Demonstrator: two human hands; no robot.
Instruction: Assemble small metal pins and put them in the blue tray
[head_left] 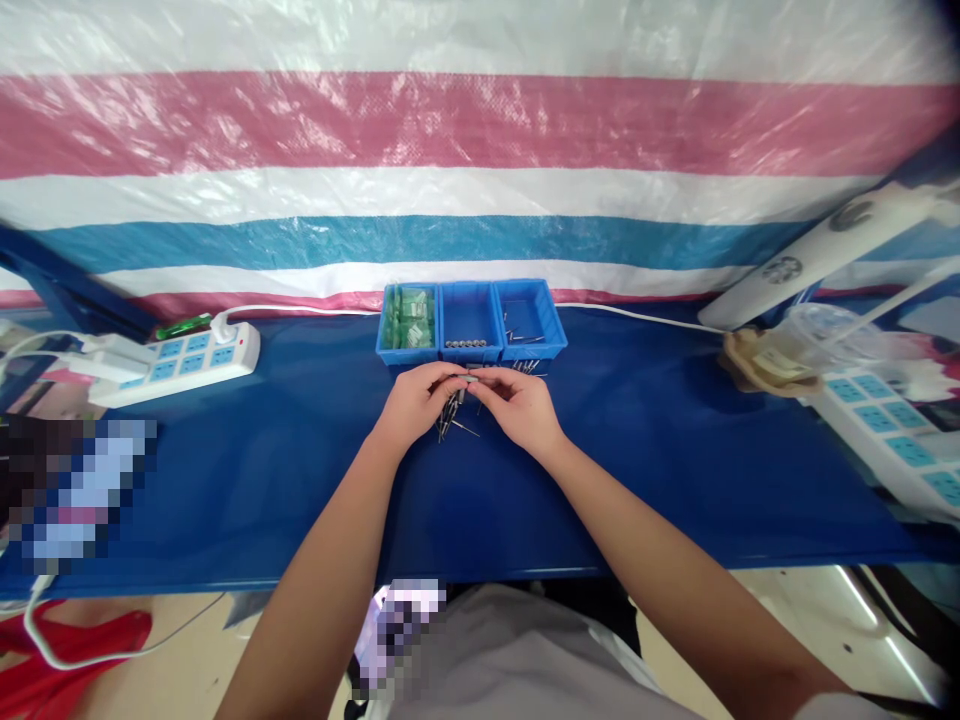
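Observation:
My left hand (418, 402) and my right hand (523, 402) meet above the blue table, just in front of the bins. Both are closed, with fingertips pinching a small metal piece (470, 379) between them; its exact kind is too small to tell. Below the fingers lies a loose pile of thin metal pins (448, 416). More thin metal pieces (525, 367) lie by the right bin. The left blue bin (384, 354) holds green-tinted packets, the middle bin (469, 308) a row of small round metal parts, the right bin (559, 345) a few thin pins.
White power strips (238, 350) lie at the left and right (862, 440). A pixelated phone-like object (94, 490) is at the left edge. A clear plastic cup (817, 340) sits at right beside a white tube (810, 255). A striped sheet (465, 130) hangs behind.

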